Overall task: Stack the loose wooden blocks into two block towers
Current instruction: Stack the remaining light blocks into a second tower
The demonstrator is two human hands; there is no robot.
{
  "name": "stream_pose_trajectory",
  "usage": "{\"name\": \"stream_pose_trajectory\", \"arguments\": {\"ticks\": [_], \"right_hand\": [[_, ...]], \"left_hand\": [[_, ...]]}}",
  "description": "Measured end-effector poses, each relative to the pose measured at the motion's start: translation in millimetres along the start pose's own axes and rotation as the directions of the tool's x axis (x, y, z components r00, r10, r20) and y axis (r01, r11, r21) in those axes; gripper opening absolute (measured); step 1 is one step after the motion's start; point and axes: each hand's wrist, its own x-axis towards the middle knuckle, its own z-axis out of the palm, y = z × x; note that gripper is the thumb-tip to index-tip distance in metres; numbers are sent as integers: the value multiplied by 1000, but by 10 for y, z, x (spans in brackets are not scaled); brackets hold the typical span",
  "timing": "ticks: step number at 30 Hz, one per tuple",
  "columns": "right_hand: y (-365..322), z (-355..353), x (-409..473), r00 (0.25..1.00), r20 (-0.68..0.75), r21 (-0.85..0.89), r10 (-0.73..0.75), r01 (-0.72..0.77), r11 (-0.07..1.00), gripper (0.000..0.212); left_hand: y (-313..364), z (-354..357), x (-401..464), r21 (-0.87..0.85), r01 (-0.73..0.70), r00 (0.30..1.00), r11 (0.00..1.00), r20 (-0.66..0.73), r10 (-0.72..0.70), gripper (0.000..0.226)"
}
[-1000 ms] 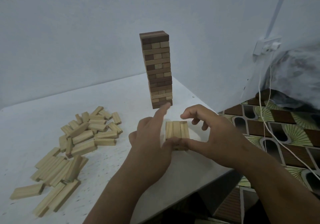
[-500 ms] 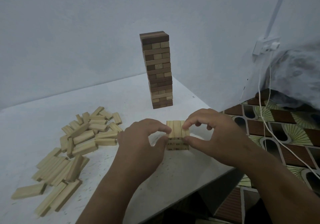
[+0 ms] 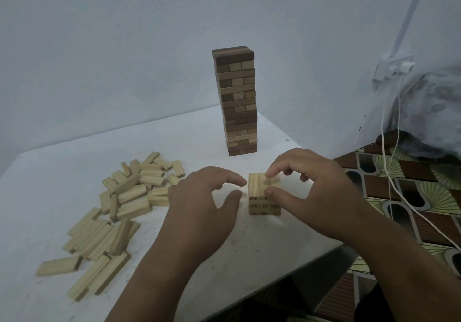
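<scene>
Standing near the front right of the white desk [image 3: 174, 134] is my short new tower [image 3: 264, 197] of pale blocks, only a few layers high. Its top layer has three blocks side by side, their long axes running away from me toward the wall; the layer beneath runs crosswise, left to right, and I see printed marks on its near face. Behind it, toward the desk's far corner, the tall finished tower [image 3: 237, 102] stands upright, a mix of dark and pale blocks, leaning very slightly.

My right hand [image 3: 314, 192] is curled over the short tower from the right: the thumb presses against its near top edge and the forefinger tip rests on the top layer's far part, so I pinch the top blocks between them. The other fingers are bent and hang behind the stack, touching nothing that I can see.

My left hand [image 3: 204, 202] is just beside the short tower on its left, fingers loosely curved with thumb and forefinger apart in an open C, holding nothing; there is a small gap between its fingertips and the blocks.

To the left on the desk lies the heap of loose blocks [image 3: 117, 204], pale ones, pointing every way, some lined up in rows near the front.
</scene>
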Motion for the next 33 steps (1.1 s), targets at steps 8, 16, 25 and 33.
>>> {"name": "stream_pose_trajectory", "arguments": {"ticks": [8,16,25,33], "right_hand": [[-549,528,28,992,98,-30,-75,78,996,19],[-993,1071,-44,907,339,-60,-250,286,956,27],[-1325,1460,-50,827,474,-66,-303,376,924,42],[-1334,1549,7,865,362,-8,-347,375,927,22]], "left_hand": [[-438,-498,-241,77,110,994,991,20,-112,15],[-1010,-1253,-494,229,288,936,930,140,-324,19],[-1173,-1516,-630,199,311,882,930,305,-360,23],[-1158,-1474,-641,197,333,863,922,331,-382,27]]}}
